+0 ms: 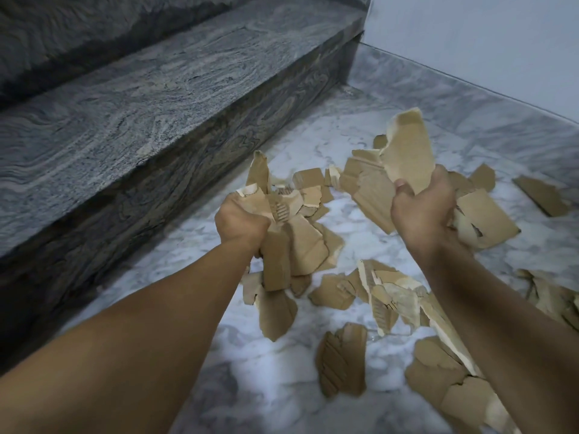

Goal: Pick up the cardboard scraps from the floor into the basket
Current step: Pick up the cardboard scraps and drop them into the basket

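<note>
Brown cardboard scraps [341, 361] all over the white marble floor [275, 386], most of them scattered from the middle out toward the right edge, a few more tucked close to the grey granite step [150, 114] running along the floor's left side. Both hands are full right now: left hand [241, 222] is clamped around a bunch of torn pieces [294, 245], right hand [423, 211] is gripping another bundle [404, 151] with one big piece sticking up out of it. Both bundles are lifted off the floor. Pale wall [485, 42] sits at the far right corner. Can't see any basket from this angle.
</note>
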Demonstrator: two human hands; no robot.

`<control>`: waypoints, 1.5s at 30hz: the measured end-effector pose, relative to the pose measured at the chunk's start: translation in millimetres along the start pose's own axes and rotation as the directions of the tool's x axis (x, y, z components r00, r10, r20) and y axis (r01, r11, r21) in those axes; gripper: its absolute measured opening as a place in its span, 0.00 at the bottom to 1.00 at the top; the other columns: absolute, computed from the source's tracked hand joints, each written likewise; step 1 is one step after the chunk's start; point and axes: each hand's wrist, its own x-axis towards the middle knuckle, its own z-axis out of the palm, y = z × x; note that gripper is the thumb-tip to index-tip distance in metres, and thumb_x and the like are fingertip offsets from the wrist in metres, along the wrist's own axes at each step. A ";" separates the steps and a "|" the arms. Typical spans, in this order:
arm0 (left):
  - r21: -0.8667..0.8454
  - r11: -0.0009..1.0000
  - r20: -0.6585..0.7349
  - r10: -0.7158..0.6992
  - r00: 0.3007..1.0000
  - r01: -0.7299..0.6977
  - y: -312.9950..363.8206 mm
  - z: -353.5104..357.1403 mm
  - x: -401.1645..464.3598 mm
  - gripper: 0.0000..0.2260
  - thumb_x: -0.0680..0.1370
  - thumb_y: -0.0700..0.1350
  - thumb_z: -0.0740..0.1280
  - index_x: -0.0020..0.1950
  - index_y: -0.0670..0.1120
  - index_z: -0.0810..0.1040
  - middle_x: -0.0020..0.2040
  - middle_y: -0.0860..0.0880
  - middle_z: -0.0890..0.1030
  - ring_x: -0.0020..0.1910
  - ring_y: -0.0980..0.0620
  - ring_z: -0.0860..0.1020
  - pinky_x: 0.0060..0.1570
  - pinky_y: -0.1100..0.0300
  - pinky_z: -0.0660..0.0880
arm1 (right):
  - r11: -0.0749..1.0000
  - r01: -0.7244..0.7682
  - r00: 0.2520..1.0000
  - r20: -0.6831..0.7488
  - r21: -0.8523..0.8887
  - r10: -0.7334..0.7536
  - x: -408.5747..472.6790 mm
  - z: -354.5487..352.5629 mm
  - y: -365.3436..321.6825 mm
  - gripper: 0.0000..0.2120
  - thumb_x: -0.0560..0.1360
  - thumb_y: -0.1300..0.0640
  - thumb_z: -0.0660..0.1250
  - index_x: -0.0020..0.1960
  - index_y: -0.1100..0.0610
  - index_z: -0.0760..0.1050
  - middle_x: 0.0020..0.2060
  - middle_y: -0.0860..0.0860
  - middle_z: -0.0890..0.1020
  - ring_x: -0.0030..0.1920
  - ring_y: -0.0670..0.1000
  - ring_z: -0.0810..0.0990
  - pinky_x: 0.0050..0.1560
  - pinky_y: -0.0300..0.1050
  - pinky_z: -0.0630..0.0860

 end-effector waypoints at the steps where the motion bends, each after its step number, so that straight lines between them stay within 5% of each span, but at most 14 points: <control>1: 0.012 1.000 0.020 -0.004 1.000 0.004 0.2 -1.3 -2.7 0.20 0.64 0.40 0.77 0.53 0.45 0.77 0.46 0.47 0.79 0.50 0.45 0.81 0.47 0.54 0.81 | 0.999 0.008 1.000 0.015 0.034 -0.008 -1.4 -0.3 -4.1 0.11 0.77 0.60 0.67 0.58 0.61 0.73 0.48 0.50 0.75 0.48 0.50 0.74 0.41 0.31 0.63; 5: -0.053 0.996 0.011 -0.074 0.997 0.074 -3.4 -6.4 -6.4 0.24 0.63 0.40 0.80 0.57 0.45 0.77 0.54 0.44 0.81 0.54 0.44 0.80 0.51 0.52 0.80 | 0.993 -0.063 0.967 0.252 0.102 0.036 -7.7 14.3 -6.6 0.17 0.75 0.61 0.69 0.63 0.59 0.74 0.51 0.51 0.79 0.52 0.53 0.78 0.52 0.42 0.75; 7: -0.092 0.990 -0.008 -0.111 0.994 0.110 -5.3 -10.9 -6.4 0.25 0.63 0.40 0.80 0.57 0.44 0.78 0.56 0.44 0.81 0.55 0.44 0.80 0.54 0.55 0.78 | 0.995 -0.097 0.898 0.430 -0.003 0.089 -21.4 28.2 4.2 0.20 0.75 0.62 0.69 0.66 0.60 0.73 0.55 0.54 0.81 0.55 0.55 0.79 0.54 0.46 0.77; 12: -0.029 0.984 -0.002 -0.177 0.984 0.177 -19.2 -20.1 -6.4 0.23 0.66 0.38 0.77 0.59 0.44 0.75 0.57 0.43 0.79 0.57 0.43 0.78 0.51 0.57 0.76 | 0.927 0.079 0.696 0.687 -0.365 0.211 -50.6 53.2 36.9 0.25 0.73 0.55 0.70 0.68 0.58 0.68 0.62 0.57 0.76 0.62 0.59 0.75 0.57 0.47 0.74; 18: 0.125 0.943 0.133 -0.324 0.937 0.309 -40.1 -21.5 -2.3 0.23 0.59 0.46 0.72 0.51 0.45 0.73 0.55 0.41 0.80 0.55 0.39 0.78 0.54 0.44 0.78 | 0.779 0.274 0.606 0.730 -0.564 0.316 -45.4 58.3 35.1 0.44 0.65 0.43 0.76 0.74 0.55 0.60 0.69 0.55 0.64 0.71 0.59 0.61 0.66 0.56 0.67; 23: 0.241 0.931 0.222 -0.329 0.918 0.275 -40.3 -16.5 -17.8 0.45 0.51 0.58 0.77 0.65 0.46 0.70 0.65 0.41 0.69 0.65 0.40 0.68 0.61 0.45 0.73 | 0.804 0.228 0.533 0.761 -0.549 0.368 -48.5 61.1 40.6 0.50 0.57 0.44 0.82 0.71 0.57 0.63 0.66 0.54 0.71 0.66 0.57 0.70 0.64 0.54 0.73; 26: 0.250 0.950 0.322 -0.264 0.909 0.188 -36.9 -12.9 -31.3 0.47 0.53 0.52 0.83 0.67 0.45 0.66 0.64 0.43 0.69 0.64 0.41 0.69 0.59 0.44 0.75 | 0.838 0.203 0.512 0.784 -0.506 0.350 -51.7 56.8 39.1 0.42 0.56 0.47 0.83 0.64 0.57 0.69 0.60 0.53 0.75 0.60 0.55 0.75 0.58 0.50 0.77; 31: 0.243 0.968 0.375 -0.156 0.914 0.065 -47.4 -9.4 -44.4 0.36 0.61 0.37 0.80 0.63 0.46 0.66 0.56 0.42 0.75 0.54 0.40 0.76 0.48 0.45 0.80 | 0.908 0.062 0.453 0.822 -0.415 0.345 -51.5 46.9 45.4 0.40 0.55 0.53 0.85 0.61 0.56 0.69 0.55 0.50 0.77 0.58 0.54 0.76 0.55 0.46 0.75; 36: 0.148 0.988 0.381 -0.089 0.920 0.034 -47.2 -15.5 -54.6 0.30 0.62 0.35 0.79 0.58 0.46 0.69 0.50 0.45 0.75 0.50 0.41 0.77 0.45 0.46 0.81 | 0.948 -0.082 0.489 0.816 -0.309 0.308 -41.3 16.5 42.3 0.35 0.57 0.63 0.84 0.60 0.56 0.72 0.52 0.51 0.80 0.58 0.55 0.77 0.54 0.48 0.76; 41: 0.083 0.996 0.392 0.005 0.920 -0.040 -20.7 -29.3 -60.9 0.25 0.62 0.36 0.79 0.50 0.48 0.69 0.43 0.49 0.74 0.47 0.42 0.77 0.38 0.52 0.79 | 0.967 -0.115 0.535 0.806 -0.228 0.254 -22.5 -25.8 18.8 0.31 0.61 0.62 0.82 0.60 0.56 0.73 0.49 0.49 0.81 0.51 0.51 0.79 0.31 0.38 0.68; 45: 0.013 0.996 0.385 0.080 0.919 -0.092 12.2 -60.6 -74.3 0.26 0.60 0.35 0.77 0.51 0.49 0.70 0.46 0.46 0.78 0.47 0.40 0.79 0.38 0.48 0.80 | 0.973 -0.133 0.566 0.792 -0.187 0.230 -18.9 -61.8 -11.7 0.27 0.59 0.62 0.83 0.55 0.53 0.76 0.46 0.50 0.82 0.45 0.49 0.79 0.35 0.41 0.71</control>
